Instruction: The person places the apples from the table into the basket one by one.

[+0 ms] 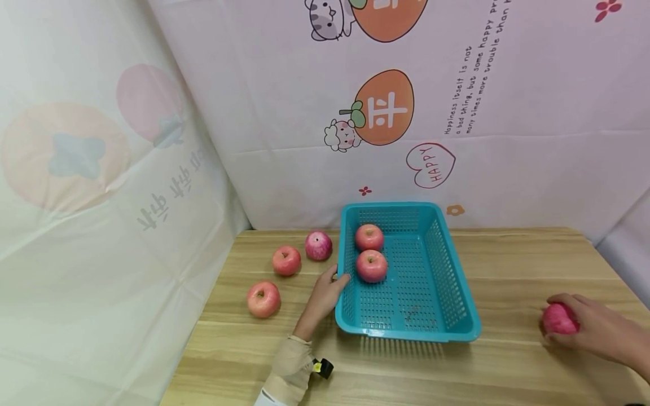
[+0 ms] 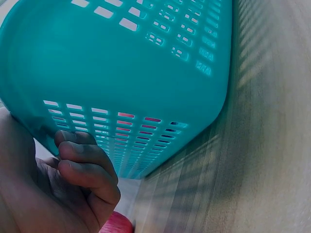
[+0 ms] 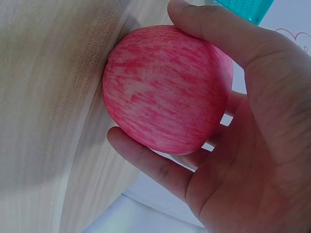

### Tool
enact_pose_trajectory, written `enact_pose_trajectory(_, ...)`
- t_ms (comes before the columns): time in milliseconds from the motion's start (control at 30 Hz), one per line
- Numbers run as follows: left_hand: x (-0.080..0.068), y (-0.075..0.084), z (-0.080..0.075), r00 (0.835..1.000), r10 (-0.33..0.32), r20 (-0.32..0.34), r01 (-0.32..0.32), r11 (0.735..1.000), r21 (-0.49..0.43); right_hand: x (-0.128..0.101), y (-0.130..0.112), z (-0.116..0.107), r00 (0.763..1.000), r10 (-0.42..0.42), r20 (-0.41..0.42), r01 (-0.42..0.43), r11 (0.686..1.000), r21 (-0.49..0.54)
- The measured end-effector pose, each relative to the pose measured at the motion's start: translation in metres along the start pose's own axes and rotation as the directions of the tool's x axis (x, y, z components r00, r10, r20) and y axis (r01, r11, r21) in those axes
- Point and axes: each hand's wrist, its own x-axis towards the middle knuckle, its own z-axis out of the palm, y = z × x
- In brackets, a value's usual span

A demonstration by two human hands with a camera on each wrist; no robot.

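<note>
Fingers (image 3: 150, 162) of the right hand (image 1: 601, 332) curl around a pink apple (image 1: 560, 319) near the table's (image 1: 508, 254) right side. Its streaked skin shows clearly only from the right wrist; whether it touches the wood, I cannot tell. The left hand (image 1: 325, 296) grips the blue basket (image 1: 459, 276) by its left rim, and the left wrist view alone shows those fingers bent outside the wall. Two apples (image 1: 372, 266) sit along that wall, leaving open room rightward. Bare wood separates the basket's right edge from the held apple.
</note>
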Motion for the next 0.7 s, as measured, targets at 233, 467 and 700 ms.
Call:
enact_pose_trajectory(233, -0.0013, 0.002, 0.0005, 1.0, -0.001, -0.005, 0.001, 1.0, 0.003, 0.0001, 0.0003, -0.0008, 1.0, 0.007, 0.013, -0.007, 1.0, 0.011)
enact_pose_trajectory(467, -0.0016, 0.0031, 0.0004, 1.0, -0.006, -0.003, 0.006, 1.0, -0.005, 0.0009, -0.0002, -0.0019, 1.0, 0.016, 0.027, -0.017, 1.0, 0.018)
enact_pose_trajectory(700, -0.001, 0.0024, 0.0004, 1.0, -0.008, -0.002, 0.008, 1.0, -0.007, 0.0015, -0.0022, -0.0022, 0.999, 0.02, 0.039, -0.021, 0.999, 0.026)
